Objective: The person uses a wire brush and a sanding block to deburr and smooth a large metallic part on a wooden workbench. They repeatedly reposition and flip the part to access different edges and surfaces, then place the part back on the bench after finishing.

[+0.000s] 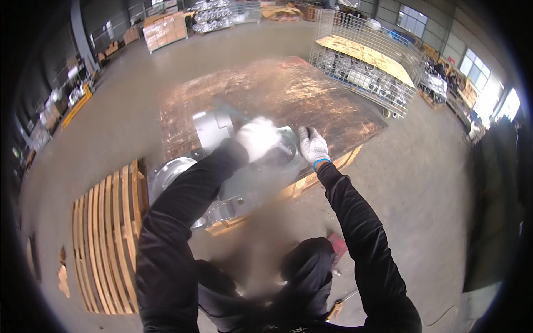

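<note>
My left hand, in a white glove, is over a grey metal casting and smeared by motion. Its fingers do not show clearly. A faint dark greenish streak runs from it toward the far left; I cannot make out what it is. My right hand, in a whitish knit glove with a blue cuff edge, is closed against the casting's right side, fingers bent. A flat silver metal part lies just left of my left hand. Nearer my left forearm sits a round silver part, partly covered by the sleeve.
The parts rest on a worn brown board on a wooden pallet. Slatted wooden pallets stand at the near left. A wire cage of metal parts stands beyond the board, and stacked boxes are far back.
</note>
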Motion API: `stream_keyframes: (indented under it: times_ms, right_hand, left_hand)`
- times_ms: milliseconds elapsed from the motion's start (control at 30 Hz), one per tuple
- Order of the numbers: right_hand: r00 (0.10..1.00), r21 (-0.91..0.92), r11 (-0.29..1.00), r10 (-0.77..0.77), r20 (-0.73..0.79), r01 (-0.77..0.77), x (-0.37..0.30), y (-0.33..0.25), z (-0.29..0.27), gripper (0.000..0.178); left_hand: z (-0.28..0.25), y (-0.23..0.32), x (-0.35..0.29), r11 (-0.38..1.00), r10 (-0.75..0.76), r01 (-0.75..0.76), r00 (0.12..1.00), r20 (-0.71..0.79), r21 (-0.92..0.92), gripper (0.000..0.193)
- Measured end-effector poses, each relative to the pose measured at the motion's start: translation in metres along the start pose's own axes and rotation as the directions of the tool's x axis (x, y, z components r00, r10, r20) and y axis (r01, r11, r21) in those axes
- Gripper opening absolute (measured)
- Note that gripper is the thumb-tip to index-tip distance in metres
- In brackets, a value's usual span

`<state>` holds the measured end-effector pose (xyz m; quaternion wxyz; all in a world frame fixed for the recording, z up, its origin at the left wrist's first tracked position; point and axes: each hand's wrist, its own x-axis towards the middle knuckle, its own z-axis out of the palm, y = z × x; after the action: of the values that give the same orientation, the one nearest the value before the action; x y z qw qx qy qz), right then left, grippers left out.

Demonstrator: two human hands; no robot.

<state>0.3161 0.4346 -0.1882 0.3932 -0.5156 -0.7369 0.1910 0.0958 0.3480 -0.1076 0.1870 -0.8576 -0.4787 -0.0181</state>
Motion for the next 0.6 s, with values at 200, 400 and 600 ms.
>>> stream_keyframes:
  times_ms: [200, 400, 600]
  right_hand:
    - [0.982, 0.458, 0.886, 0.016, -0.187, 0.073, -0.108, -0.045, -0.032, 0.047]
    - [0.977, 0.547, 0.837, -0.118, 0.180, 0.000, -0.186, -0.097, -0.016, 0.057]
    - [0.985, 0.652, 0.743, -0.062, -0.159, 0.152, -0.221, -0.027, -0.016, 0.049]
  left_hand:
    - [-0.074, 0.022, -0.015, 0.739, -0.542, 0.218, 0.754, -0.370, -0.638, 0.017]
    - [-0.102, 0.076, -0.016, -0.201, -0.503, 0.106, 0.842, 0.195, -0.974, 0.032]
    - [-0.093, 0.087, -0.132, 0.720, -0.629, 0.382, 0.711, -0.313, -0.580, 0.041]
